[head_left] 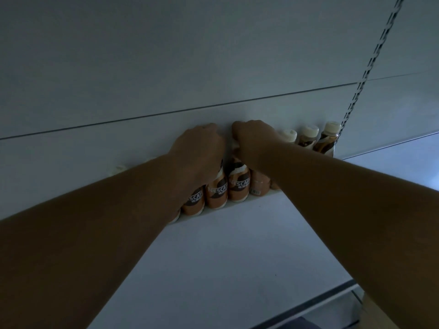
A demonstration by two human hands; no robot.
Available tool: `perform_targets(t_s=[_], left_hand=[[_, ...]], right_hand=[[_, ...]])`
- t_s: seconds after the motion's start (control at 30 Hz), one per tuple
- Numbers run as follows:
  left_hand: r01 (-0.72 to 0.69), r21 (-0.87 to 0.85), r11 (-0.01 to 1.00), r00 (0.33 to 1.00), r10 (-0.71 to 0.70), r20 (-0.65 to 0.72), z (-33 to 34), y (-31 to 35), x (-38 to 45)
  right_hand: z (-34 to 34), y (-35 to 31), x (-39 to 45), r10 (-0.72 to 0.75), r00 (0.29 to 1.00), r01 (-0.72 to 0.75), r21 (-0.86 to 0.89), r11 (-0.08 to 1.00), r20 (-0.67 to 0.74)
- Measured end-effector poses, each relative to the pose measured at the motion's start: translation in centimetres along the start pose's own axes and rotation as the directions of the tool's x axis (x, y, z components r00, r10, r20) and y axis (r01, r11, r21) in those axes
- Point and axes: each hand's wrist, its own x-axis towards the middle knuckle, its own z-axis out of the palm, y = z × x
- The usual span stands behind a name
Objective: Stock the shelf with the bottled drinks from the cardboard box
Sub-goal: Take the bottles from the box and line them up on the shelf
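Both hands on Nescafé bottles at the back of the shelf (225, 245).
Left hand (199, 148) fingers curl over one bottle top (215, 191); right hand (254, 138) fingers clamp the neighbouring bottle's cap (238, 184); more bottles (327, 141) stand beyond the right fingers.

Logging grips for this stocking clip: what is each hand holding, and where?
Each hand, left hand and right hand, closes over a coffee bottle top in the back row; fingers are hidden.

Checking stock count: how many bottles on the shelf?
9 bottles: three beyond the right arm, four between the arms, two partly behind the left arm. More may be hidden.
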Motion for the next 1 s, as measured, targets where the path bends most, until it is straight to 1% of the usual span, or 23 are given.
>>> perform_targets(t_s=[0.1, 0.3, 0.5, 0.67, 0.77, 0.83, 0.93, 1.0], left_hand=[[-0.014, -0.029, 0.999, 0.999, 0.013, -0.03, 0.2, -0.1, 0.1], [-0.013, -0.012, 1.0, 0.999, 0.013, -0.048, 0.4, 0.1, 0.1], [0.006, 0.009, 1.0, 0.999, -0.005, -0.043, 0.2, 0.3, 0.4], [0.028, 0.038, 0.999, 0.999, -0.027, -0.026, -0.1, 0.8, 0.5], [0.024, 0.027, 0.999, 1.0, -0.024, -0.015, -0.4, 0.9, 0.4], [0.031, 0.026, 0.999, 0.999, -0.031, -0.01, -0.5, 0.9, 0.4], [0.033, 0.058, 0.998, 0.999, -0.035, 0.027, -0.8, 1.1, 0.7], [0.001, 0.059, 0.998, 1.0, 0.001, -0.029, -0.8, 1.4, 1.0]], right_hand=[[-0.2, 0.2, -0.2, -0.01, 1.0, 0.01, 0.031, 0.999, 0.001], [-0.2, 0.6, -0.5, -0.027, 1.0, 0.028, 0.079, 0.996, -0.004], [-0.4, 0.1, -0.6, -0.043, 0.999, 0.043, 0.065, 0.997, -0.001], [-0.3, -0.1, -0.8, 0.004, 1.0, -0.002, 0.062, 0.998, -0.019], [0.0, 0.3, -1.0, 0.038, 0.999, -0.035, 0.125, 0.992, -0.021], [0.0, 0.9, -1.5, 0.068, 0.996, -0.059, 0.166, 0.984, -0.051], [-0.4, 2.6, -2.9, 0.118, 0.98, -0.082, 0.215, 0.973, -0.158], [-0.7, 4.1, -4.0, 0.138, 0.969, -0.085, 0.245, 0.966, -0.207]])
